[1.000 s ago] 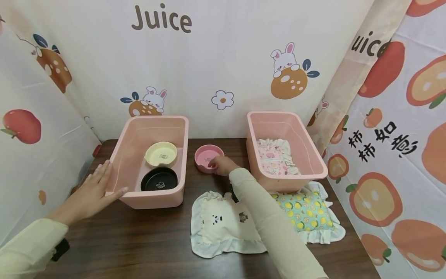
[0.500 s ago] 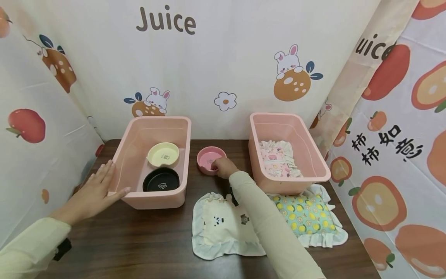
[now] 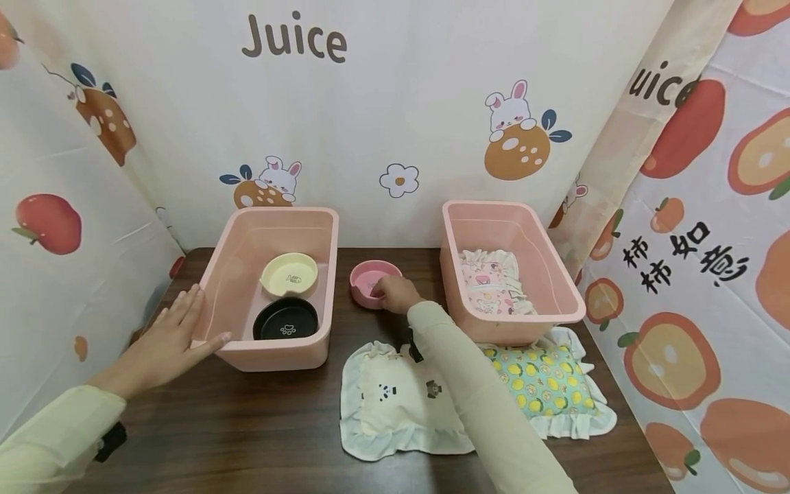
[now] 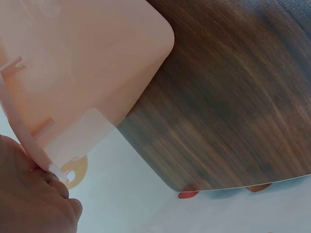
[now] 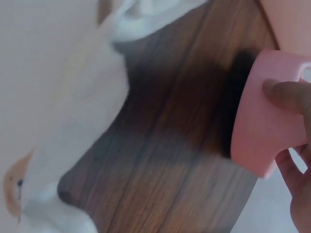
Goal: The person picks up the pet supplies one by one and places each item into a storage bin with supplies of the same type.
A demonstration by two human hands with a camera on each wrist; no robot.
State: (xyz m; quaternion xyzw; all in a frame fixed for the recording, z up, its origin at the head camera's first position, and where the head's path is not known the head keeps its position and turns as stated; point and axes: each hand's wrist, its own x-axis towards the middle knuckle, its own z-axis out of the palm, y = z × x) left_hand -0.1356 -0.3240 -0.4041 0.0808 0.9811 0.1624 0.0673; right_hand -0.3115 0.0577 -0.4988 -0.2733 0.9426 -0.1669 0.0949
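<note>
Between two pink bins sits a pink pet bowl [image 3: 364, 280], its near right rim pinched by my right hand [image 3: 400, 295]. The right wrist view shows the thumb [image 5: 282, 92] on the bowl's outer wall and fingers over the rim. My left hand [image 3: 163, 336] lies with straight fingers along the near left corner of the left pink bin [image 3: 271, 358]. Inside that bin are a pale yellow bowl [image 3: 289, 274] and, nearer me, a black bowl [image 3: 286, 318]. The left wrist view shows the bin's outer wall [image 4: 97, 58] and part of the hand [image 4: 34, 194] at its rim.
A second pink bin [image 3: 509, 329] at the right holds a pink frilled cushion [image 3: 487, 281]. A cream frilled cushion [image 3: 395, 405] lies under my right forearm. A green lemon-print cushion [image 3: 549, 384] lies before the right bin. A printed curtain [image 3: 395, 116] stands behind the table [image 3: 234, 425].
The head view has shifted slightly. My right hand keeps its pinch on the pink bowl, and the left hand stays on the bin's rim.
</note>
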